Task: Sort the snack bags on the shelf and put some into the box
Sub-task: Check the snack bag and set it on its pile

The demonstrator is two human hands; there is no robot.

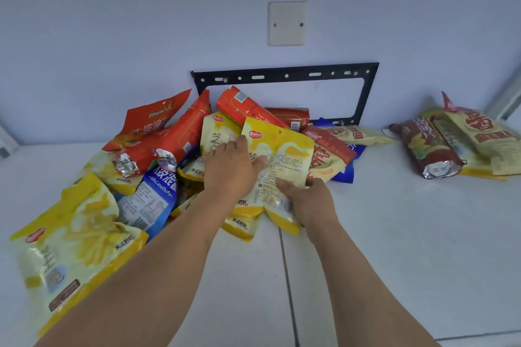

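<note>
surroundings | orange bags (pixel 174 132) behind yellow bag (pixel 282 155); maroon bag (pixel 425 146) apart

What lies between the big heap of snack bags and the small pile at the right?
Only bare white shelf separates the heap from the small pile, per the head view.

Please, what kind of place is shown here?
Probably a plain indoor storeroom or office corner: a white shelf heaped with snack bags, a bare wall with a blank cover plate, and an empty black mounting bracket.
</note>
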